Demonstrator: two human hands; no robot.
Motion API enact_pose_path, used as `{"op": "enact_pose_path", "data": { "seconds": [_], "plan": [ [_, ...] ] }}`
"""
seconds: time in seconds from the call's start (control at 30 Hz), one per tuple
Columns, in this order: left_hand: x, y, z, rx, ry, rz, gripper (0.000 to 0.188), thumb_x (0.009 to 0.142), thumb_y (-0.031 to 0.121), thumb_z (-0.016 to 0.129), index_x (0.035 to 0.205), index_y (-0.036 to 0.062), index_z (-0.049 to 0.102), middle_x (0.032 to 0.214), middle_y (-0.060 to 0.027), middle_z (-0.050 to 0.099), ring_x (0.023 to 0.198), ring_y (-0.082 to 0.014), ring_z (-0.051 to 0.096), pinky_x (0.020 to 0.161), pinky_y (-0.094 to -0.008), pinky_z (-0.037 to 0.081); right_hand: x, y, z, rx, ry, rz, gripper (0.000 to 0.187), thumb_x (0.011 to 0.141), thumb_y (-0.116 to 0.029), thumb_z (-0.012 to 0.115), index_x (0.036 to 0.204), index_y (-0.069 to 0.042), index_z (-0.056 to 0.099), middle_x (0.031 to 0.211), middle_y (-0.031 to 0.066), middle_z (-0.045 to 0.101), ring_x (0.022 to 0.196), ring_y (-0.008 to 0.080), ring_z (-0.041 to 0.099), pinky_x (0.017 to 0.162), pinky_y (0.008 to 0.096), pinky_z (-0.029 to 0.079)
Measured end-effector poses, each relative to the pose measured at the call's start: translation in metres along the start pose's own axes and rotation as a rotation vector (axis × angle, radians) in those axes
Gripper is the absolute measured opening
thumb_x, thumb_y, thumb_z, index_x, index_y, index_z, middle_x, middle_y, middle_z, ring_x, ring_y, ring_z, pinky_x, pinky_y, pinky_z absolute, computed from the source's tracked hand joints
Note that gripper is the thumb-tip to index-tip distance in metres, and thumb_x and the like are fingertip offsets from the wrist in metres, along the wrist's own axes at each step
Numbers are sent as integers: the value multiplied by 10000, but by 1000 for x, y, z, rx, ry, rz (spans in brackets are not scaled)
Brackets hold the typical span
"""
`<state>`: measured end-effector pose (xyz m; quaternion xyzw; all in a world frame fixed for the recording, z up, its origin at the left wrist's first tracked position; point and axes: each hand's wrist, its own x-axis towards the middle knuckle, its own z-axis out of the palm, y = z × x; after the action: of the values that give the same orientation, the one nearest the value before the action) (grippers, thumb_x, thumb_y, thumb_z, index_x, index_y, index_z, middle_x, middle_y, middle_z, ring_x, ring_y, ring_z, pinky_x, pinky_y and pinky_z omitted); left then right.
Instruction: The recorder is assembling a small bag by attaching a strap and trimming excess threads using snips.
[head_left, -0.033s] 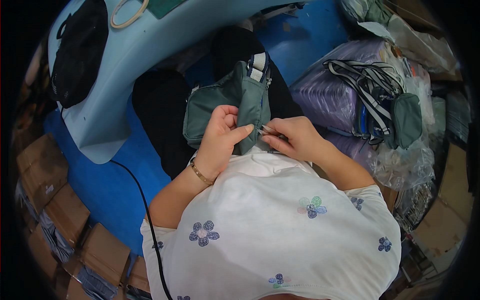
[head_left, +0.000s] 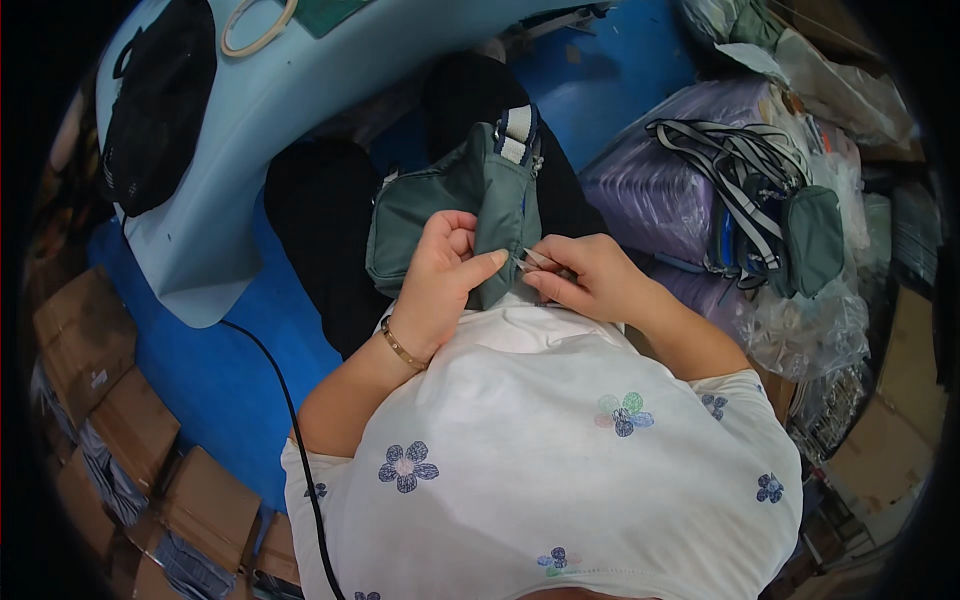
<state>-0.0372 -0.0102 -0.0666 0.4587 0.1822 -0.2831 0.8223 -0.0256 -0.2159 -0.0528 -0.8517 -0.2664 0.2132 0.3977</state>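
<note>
A dark green fabric bag (head_left: 425,225) with a white-and-navy striped strap end (head_left: 517,130) rests on my lap. My left hand (head_left: 445,270) is closed on the bag's near side, pinching its edge between thumb and curled fingers. In my right hand (head_left: 590,275) are small pointed metal thread snips (head_left: 540,260), mostly covered by the fingers. Their tips point left at the bag's seam, close beside my left thumb. Whether a thread lies between the blades is too small to tell.
On my right, striped straps (head_left: 715,165) and a small green pouch (head_left: 815,240) lie on purple plastic-wrapped stacks (head_left: 650,170). A light blue table (head_left: 310,100) at front left bears a black bag (head_left: 165,110) and a tape roll (head_left: 255,28). Cardboard boxes (head_left: 205,500) stand lower left.
The snips' blades show slightly farther apart at the seam. Both hands and the bag keep their places.
</note>
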Motion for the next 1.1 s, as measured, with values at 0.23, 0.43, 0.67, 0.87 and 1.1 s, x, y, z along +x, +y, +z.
{"op": "enact_pose_path", "data": {
  "seconds": [0.23,0.43,0.67,0.87,1.1],
  "plan": [
    [1,-2,0,96,-66,7,352,825,-53,568,1131,5,403,1032,-99,592,950,-139,573,857,-252,456,2,-8,-4,703,371,22,122,899,-80,576,929,-17,476,768,36,556,640,86,576,586,214,456],
    [-1,-3,2,21,1,43,377,819,-40,609,1117,-5,382,974,-93,588,888,-122,568,786,-233,469,5,3,1,586,289,57,272,827,-119,692,956,-47,464,802,32,551,683,86,543,598,227,439],
    [-3,-2,4,92,-2,106,367,834,-35,604,1118,2,373,975,-90,587,895,-112,570,785,-226,471,5,-13,3,408,206,203,348,774,-125,739,990,-49,478,842,63,617,641,108,547,576,231,440],
    [-2,-4,5,123,-7,158,378,831,-41,609,1121,6,371,981,-87,584,896,-109,569,785,-224,473,4,-11,7,410,302,143,302,783,-87,722,969,-48,487,825,58,610,633,90,556,543,224,430],
    [-2,-1,3,76,47,164,392,833,-49,604,1137,3,362,995,-97,573,905,-119,568,800,-229,471,3,-7,-17,1058,219,80,376,808,-54,702,1066,-63,429,860,29,551,636,47,493,544,185,405]
  ]
}}
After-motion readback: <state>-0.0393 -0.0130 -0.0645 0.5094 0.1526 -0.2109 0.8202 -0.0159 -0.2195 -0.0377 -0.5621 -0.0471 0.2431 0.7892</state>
